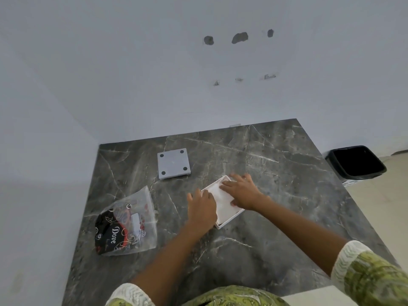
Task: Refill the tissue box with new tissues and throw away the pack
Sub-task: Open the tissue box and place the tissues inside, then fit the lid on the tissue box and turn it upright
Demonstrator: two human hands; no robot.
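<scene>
Green patterned sleeves (373,277) frame both forearms over the dark marble table (276,217). Left hand (202,207) lies flat, fingers spread, against the near-left edge of the white tissue box (223,208). Right hand (241,191), also open, presses palm-down on the tissues (217,192) inside it. Left of the left hand lies the plastic pack (127,224) (apparently emptied). Beyond both hands rests the grey lid (173,163), feet up. Far right of the right hand stands a black bin (357,163).
</scene>
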